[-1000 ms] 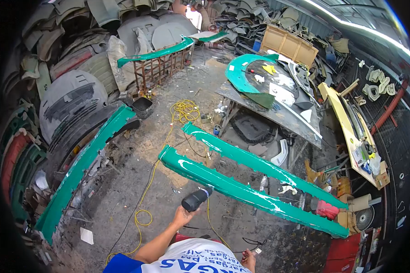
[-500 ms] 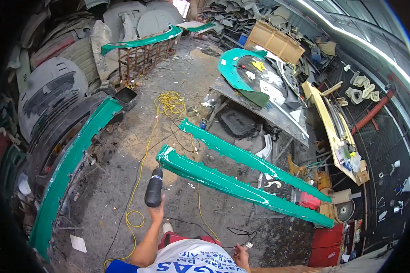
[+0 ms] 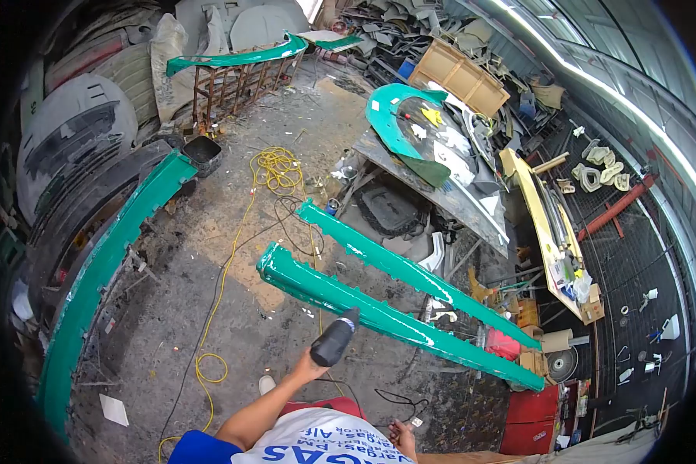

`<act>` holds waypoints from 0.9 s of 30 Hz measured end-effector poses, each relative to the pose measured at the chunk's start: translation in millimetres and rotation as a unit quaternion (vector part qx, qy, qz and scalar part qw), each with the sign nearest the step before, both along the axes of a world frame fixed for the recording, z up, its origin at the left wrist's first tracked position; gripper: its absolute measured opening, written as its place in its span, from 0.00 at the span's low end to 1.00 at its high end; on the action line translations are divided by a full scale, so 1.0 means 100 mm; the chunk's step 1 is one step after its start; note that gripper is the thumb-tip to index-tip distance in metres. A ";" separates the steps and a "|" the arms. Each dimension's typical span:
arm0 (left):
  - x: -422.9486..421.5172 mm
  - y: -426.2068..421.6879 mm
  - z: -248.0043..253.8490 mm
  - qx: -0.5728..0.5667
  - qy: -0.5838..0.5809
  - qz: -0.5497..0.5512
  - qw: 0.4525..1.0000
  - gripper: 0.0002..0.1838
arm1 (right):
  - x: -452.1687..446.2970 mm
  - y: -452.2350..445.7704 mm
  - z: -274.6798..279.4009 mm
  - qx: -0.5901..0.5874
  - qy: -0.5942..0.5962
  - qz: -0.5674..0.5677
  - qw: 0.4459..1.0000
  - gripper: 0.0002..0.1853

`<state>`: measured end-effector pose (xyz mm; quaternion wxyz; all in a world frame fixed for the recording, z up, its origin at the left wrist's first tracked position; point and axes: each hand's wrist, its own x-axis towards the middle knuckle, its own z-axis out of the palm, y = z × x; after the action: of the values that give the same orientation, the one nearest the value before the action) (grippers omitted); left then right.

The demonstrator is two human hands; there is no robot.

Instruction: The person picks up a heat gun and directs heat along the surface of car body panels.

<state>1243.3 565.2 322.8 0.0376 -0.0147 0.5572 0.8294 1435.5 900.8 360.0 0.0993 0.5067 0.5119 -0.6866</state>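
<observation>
My left hand (image 3: 309,366) is wrapped round a black handheld power tool (image 3: 332,342), shaped like a drill or heat gun; its exact kind does not show. The tool's nose points up toward the near long green panel (image 3: 348,298), around the panel's middle. Whether nose and panel touch, I cannot tell. Beyond lies a second long green panel (image 3: 410,271), roughly parallel. Low by my shirt, my right hand (image 3: 401,438) has curled fingers; anything in them is too small to make out.
A long green panel (image 3: 116,267) stands at left. Yellow cord (image 3: 277,168) coils on the floor and trails toward me. A work table (image 3: 472,213) bears a curved green part (image 3: 390,124). A red cabinet (image 3: 530,417) stands at lower right, beside the panels' ends.
My left hand has carried the black tool rightward, from the near panel's left end to its middle. The view has shifted slightly. My right hand stays low near my body.
</observation>
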 end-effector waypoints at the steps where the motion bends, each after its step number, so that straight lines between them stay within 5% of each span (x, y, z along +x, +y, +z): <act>1: -0.09 0.11 0.04 0.124 -0.035 -0.036 0.991 0.31 | 0.03 0.02 -0.01 0.001 0.001 -0.002 1.000 0.11; 3: -0.29 0.25 0.09 0.244 -0.066 -0.074 0.965 0.32 | 0.03 0.06 -0.05 0.000 0.013 -0.007 1.000 0.11; 5: -0.47 0.40 0.10 -0.131 0.101 -0.058 0.984 0.28 | 0.09 0.09 -0.12 0.018 0.035 -0.018 0.999 0.15; 10: -0.91 0.70 0.56 -0.112 0.095 -0.021 0.989 0.08 | 0.13 0.28 -0.16 0.060 0.061 -0.093 0.992 0.20; 19: -1.39 0.89 0.60 -0.071 -0.099 -0.028 0.992 0.05 | -0.28 0.42 -0.03 0.066 0.066 -0.178 0.980 0.20; 27: -1.63 1.19 0.38 -0.062 -0.098 -0.027 0.993 0.09 | -0.83 0.36 0.08 0.046 0.067 -0.169 0.982 0.19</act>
<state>1080.5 684.0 360.9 0.1135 -0.0828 0.6015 0.7864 1352.8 936.3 368.1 -0.0761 0.5429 0.4553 -0.7015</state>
